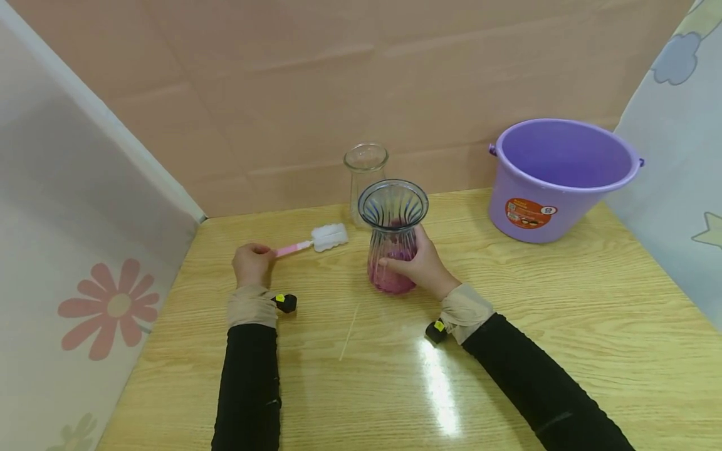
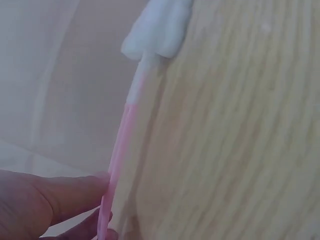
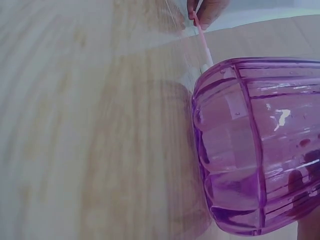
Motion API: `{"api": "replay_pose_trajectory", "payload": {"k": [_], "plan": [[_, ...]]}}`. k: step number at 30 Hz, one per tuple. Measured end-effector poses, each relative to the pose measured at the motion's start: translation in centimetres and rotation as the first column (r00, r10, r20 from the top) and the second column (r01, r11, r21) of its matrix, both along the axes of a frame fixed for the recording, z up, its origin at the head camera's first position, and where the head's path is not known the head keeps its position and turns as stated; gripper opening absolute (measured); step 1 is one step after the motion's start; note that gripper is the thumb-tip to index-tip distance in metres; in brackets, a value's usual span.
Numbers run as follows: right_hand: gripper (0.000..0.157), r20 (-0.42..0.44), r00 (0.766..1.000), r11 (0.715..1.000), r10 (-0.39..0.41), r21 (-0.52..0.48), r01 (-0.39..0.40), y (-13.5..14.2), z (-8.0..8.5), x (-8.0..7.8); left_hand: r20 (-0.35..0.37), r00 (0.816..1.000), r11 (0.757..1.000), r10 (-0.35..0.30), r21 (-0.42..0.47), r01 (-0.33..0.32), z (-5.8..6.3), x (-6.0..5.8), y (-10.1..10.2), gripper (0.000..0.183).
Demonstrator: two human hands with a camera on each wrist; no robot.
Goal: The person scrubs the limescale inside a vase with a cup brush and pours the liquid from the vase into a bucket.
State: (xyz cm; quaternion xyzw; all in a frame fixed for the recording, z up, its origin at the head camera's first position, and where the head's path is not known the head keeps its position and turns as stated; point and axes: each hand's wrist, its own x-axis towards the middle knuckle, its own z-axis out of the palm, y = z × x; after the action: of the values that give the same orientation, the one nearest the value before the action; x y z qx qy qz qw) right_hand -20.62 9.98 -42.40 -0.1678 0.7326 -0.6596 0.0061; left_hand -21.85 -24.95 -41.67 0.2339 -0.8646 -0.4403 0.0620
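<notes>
My left hand (image 1: 252, 264) pinches the pink handle of a sponge brush (image 2: 120, 135) between thumb and fingers. The brush's white sponge head (image 1: 329, 237) points right, toward the vases. My right hand (image 1: 424, 266) grips a ribbed glass vase (image 1: 393, 250), bluish at its flared rim and purple-pink at the base. That vase stands upright; in the right wrist view its base is right at the tabletop. Just behind it is a clear glass vase (image 1: 365, 160), partly hidden by the ribbed one.
A purple bucket (image 1: 547, 207) with an orange label stands at the back right. Behind the wooden table (image 1: 316, 388) hangs a tan backdrop (image 1: 271, 94). Patterned white panels flank both sides. A pale thin streak lies on the table between the arms.
</notes>
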Motion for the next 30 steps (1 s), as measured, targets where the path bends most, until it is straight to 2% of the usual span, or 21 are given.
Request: {"api": "replay_pose_trajectory", "payload": {"k": [4,11,20,25,30], "plan": [[0.088,0.003,1.000,1.000,-0.003,0.010,0.003,0.0,-0.1,0.0,0.019,1.000,0.998,-0.014,-0.062,0.015,-0.4,-0.2,-0.2,0.020],[0.089,-0.007,1.000,1.000,0.002,0.004,-0.002,0.0,-0.1,0.0,0.013,1.000,0.993,-0.025,-0.114,0.026,-0.9,-0.5,-0.3,0.019],[0.088,0.003,1.000,1.000,0.006,0.001,-0.006,-0.1,0.1,0.1,-0.013,0.999,0.989,-0.043,-0.140,0.041,-1.6,-0.7,-0.4,0.016],[0.089,0.000,1.000,1.000,0.002,0.001,-0.002,0.0,0.1,0.1,-0.016,0.998,0.983,-0.059,-0.173,0.056,-1.5,-0.6,-0.2,0.018],[0.089,-0.008,1.000,1.000,0.002,-0.004,-0.002,0.0,0.1,0.1,-0.021,0.993,0.966,-0.113,-0.237,0.104,-1.3,-0.6,0.7,0.023]]}}
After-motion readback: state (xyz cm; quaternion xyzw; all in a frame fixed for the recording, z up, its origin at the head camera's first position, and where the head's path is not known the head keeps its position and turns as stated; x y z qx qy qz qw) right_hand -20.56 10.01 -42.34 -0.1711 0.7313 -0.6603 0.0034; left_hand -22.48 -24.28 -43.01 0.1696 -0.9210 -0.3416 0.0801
